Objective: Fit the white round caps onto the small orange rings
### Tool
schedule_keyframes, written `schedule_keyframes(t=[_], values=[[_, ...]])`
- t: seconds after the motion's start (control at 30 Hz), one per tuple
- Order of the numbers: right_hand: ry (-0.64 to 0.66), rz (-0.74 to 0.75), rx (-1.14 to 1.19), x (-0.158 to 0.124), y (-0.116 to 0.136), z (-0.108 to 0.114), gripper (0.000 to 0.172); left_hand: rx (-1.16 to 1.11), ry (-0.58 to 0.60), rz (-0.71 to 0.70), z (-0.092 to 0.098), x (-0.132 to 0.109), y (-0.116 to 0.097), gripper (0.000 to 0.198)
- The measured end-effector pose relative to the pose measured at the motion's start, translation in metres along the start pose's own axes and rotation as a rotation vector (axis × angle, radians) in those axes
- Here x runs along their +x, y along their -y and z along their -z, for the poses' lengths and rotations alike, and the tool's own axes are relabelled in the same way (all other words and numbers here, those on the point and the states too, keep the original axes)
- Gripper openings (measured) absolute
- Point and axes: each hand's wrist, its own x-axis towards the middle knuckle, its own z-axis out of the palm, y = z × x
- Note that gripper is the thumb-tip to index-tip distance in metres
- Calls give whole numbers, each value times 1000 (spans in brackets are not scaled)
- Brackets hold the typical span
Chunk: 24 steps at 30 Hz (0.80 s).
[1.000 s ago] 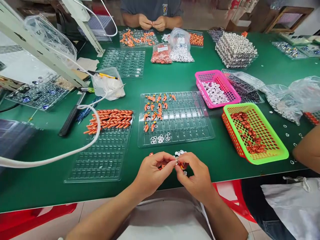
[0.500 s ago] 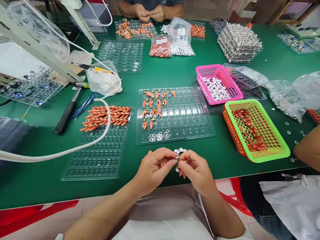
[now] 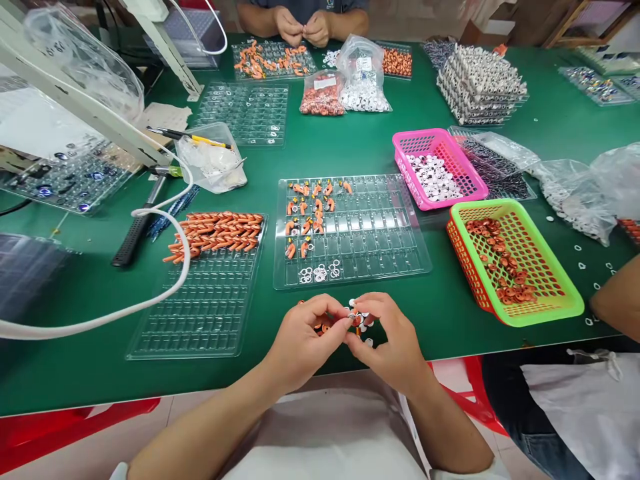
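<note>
My left hand (image 3: 303,340) and my right hand (image 3: 393,340) meet at the near edge of the green table (image 3: 350,150), fingertips pinched together on a small orange part (image 3: 356,322). A few white rings and orange bits (image 3: 365,327) lie on the table under them. Just beyond stands a clear compartment tray (image 3: 380,233) with several finished orange pieces (image 3: 310,207) in its upper left and loose white rings (image 3: 320,272) at its front.
A second clear tray with orange tubes (image 3: 217,233) lies to the left, beside a hammer (image 3: 133,237) and a white cable (image 3: 100,317). Pink basket (image 3: 400,143) and green basket (image 3: 565,300) sit on the right. Another person's hands (image 3: 303,28) work across the table; an arm (image 3: 617,300) rests at right.
My hands have stayed together at the table edge, fingers shifting slightly on the small part. The view has tilted a little.
</note>
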Motion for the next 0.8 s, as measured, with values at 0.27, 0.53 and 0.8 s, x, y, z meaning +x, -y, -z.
schedule_keyframes(t=[0.27,0.53,0.8], values=[[-117,188,-136,-3,-4,-8,29,93,-38,-70,-2,-2,-3,13],[-106,131,-72,-4,2,-8,21,348,-136,-177,-7,-6,-4,13],[-104,244,-195,-1,-2,-4,21,378,-65,-104,-4,-5,-3,13]])
